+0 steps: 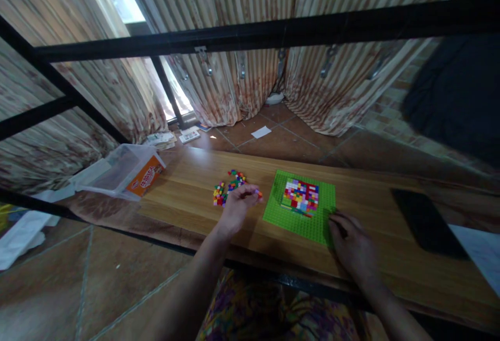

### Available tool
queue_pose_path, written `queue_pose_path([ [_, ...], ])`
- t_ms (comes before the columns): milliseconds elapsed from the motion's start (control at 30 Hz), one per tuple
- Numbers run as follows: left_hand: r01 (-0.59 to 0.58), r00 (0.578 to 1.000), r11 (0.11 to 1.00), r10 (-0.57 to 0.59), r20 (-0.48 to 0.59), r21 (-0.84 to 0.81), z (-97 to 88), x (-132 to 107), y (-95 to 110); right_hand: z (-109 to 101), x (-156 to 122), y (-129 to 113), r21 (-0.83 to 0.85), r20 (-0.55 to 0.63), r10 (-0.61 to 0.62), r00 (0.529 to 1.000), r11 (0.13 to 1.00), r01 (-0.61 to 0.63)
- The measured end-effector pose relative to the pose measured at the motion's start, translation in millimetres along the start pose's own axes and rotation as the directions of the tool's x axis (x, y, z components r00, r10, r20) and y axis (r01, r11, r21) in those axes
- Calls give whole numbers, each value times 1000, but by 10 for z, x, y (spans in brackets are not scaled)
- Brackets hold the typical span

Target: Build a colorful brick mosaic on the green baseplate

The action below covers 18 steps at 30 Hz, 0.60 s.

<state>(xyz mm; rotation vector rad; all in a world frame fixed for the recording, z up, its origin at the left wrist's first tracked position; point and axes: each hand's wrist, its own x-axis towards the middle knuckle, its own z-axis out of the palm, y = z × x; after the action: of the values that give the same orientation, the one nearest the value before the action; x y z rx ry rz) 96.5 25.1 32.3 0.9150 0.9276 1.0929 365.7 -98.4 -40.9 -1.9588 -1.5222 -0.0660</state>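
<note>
A green baseplate (283,216) lies on the wooden table (187,195), with a patch of small coloured bricks (300,197) built on it. A loose pile of coloured bricks (228,185) lies to its left. My left hand (237,206) hovers at the edge of that pile, fingers curled and pinched on a small brick (258,193). My right hand (351,244) rests on the table at the baseplate's near right corner, fingers bent and touching its edge.
A clear plastic tub with an orange label (125,172) lies tipped at the table's left end. A black phone (424,219) and a white sheet (482,250) lie at the right. Black metal bars (250,34) cross overhead. Papers lie on the tiled floor by the curtains.
</note>
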Motion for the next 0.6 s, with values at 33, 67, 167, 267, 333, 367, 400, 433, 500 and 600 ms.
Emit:
queue_pose_path([
  [33, 7, 1000, 1000, -7, 2, -2, 51, -28, -15, -1, 0, -9, 8, 1, 4, 1000, 1000, -4],
  [67, 15, 1000, 1000, -15, 4, 0, 92, -52, -22, 0, 1, -17, 19, -1, 5, 1000, 1000, -5],
  [167, 29, 1000, 1000, -29, 11, 4, 175, -112, -6, -3, 14, -23, 71, -11, 12, 1000, 997, -11],
  [267, 40, 999, 999, -40, 29, 5, 244, -188, 22, -53, 37, -41, 173, -53, 84, 995, 982, -74],
  [333, 56, 997, 998, -57, 45, 17, 293, -259, 29, -135, 49, -131, 260, -99, 173, 980, 955, -142],
  [367, 64, 996, 998, -66, 56, 26, 319, -298, 30, -188, 51, -216, 307, -111, 214, 970, 936, -172],
  [400, 69, 995, 997, -72, 70, 37, 346, -339, 28, -244, 52, -330, 360, -105, 251, 962, 912, -199],
  [433, 71, 993, 996, -75, 86, 52, 373, -380, 27, -298, 53, -470, 428, -71, 273, 959, 877, -218],
  [500, 63, 990, 995, -72, 117, 79, 426, -460, 28, -384, 58, -795, 579, 42, 244, 969, 784, -222],
  [600, 55, 985, 993, -71, 157, 100, 484, -573, 47, -421, 75, -1240, 735, 204, 224, 953, 609, -300],
])
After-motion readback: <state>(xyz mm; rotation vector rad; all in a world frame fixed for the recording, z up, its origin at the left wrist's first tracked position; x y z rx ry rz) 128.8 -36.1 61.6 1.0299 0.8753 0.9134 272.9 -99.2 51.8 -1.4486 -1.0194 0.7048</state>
